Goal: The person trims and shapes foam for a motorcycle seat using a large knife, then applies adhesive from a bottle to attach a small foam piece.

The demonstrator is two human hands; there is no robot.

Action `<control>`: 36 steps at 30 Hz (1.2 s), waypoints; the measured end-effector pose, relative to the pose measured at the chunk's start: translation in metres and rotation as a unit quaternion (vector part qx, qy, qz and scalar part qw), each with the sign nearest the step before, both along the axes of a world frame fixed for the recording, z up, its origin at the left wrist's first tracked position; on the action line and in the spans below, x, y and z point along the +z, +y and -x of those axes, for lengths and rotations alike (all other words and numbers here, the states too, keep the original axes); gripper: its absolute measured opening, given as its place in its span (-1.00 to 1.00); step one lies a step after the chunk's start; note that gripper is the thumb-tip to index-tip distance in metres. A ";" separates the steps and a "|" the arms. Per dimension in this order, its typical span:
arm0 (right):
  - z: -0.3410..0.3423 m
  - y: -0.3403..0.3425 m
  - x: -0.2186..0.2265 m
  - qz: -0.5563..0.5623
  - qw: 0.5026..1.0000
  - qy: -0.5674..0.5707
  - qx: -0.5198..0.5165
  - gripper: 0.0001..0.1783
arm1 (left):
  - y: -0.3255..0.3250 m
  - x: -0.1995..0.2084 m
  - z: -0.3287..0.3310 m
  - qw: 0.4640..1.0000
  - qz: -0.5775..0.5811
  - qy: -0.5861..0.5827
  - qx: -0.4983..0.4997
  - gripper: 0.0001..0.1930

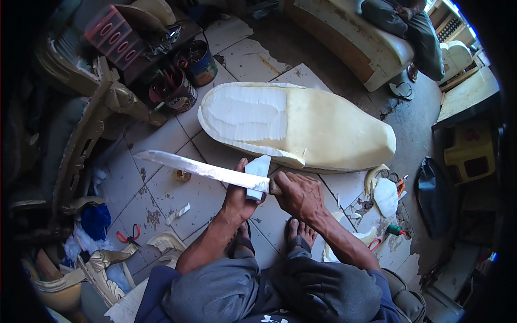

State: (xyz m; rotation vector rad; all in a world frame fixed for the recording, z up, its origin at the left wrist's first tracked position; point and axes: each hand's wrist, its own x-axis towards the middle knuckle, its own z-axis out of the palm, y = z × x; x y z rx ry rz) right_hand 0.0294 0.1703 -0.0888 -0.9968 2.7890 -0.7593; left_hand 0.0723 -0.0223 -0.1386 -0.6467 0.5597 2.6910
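A long knife (199,169) with a broad, shiny blade lies level across in front of me, its tip to the left. My right hand (302,195) is closed around its brown handle. In my left hand (235,200) is a pale, flat, angular block (258,166), gripped between thumb and fingers. The blade crosses over the block and touches or nearly touches it. Whether the block is stone or foam I cannot tell. Just beyond my hands lies a long cream foam seat cushion (339,126), its left part cut down to a rough white surface.
Scissors with red handles (128,234) and foam scraps (166,241) lie on the tiles. Tool buckets (175,92) stand at the far left beside a carved frame (81,145). A green bottle (395,230) is at the right. Another person (420,32) sits at the far right.
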 end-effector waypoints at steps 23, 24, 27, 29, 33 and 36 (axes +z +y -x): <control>0.004 -0.019 0.055 0.159 0.836 -0.525 -0.025 -0.33 | -0.031 0.010 0.017 0.985 0.172 -0.003 0.031 -0.33; 0.005 -0.022 0.053 0.135 0.848 -0.511 -0.019 -0.32 | -0.038 0.009 0.013 0.990 0.138 0.013 0.014 -0.33; 0.005 -0.013 0.047 0.086 0.901 -0.425 -0.020 -0.37 | -0.050 0.021 0.004 0.998 0.041 0.048 -0.014 -0.35; 0.002 0.011 0.036 0.014 0.917 -0.398 -0.024 -0.45 | -0.061 0.036 -0.001 0.999 0.017 0.049 0.003 -0.34; -0.004 0.094 0.012 0.026 0.859 -0.472 -0.198 -0.48 | -0.096 0.046 -0.003 0.988 0.133 -0.014 0.071 -0.37; -0.010 0.122 0.024 0.110 0.832 -0.464 -0.284 -0.45 | -0.102 0.027 -0.004 0.979 0.191 -0.003 0.066 -0.38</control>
